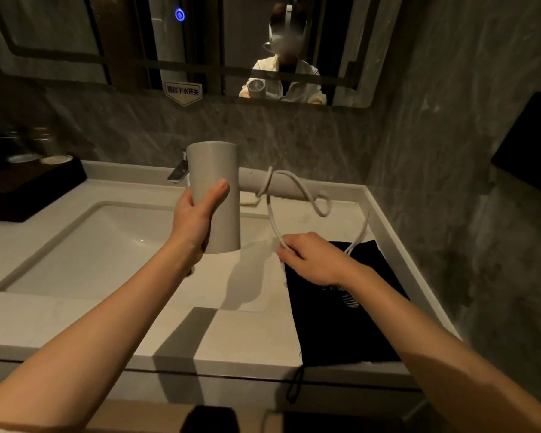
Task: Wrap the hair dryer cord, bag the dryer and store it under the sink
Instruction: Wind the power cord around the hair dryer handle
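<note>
Above the white rectangular sink basin, the left hand grips the grey cylindrical hair dryer while the right hand pinches its white cord over the black drawstring bag at the basin's right.

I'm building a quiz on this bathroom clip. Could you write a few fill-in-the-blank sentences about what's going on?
1. The left hand grips the dryer by its ____.
2. The right hand pinches the ____.
3. The cord is looped around the dryer's ____.
4. The bag lying on the counter is ____ in colour.

Missing words: barrel; cord; handle; black
</note>
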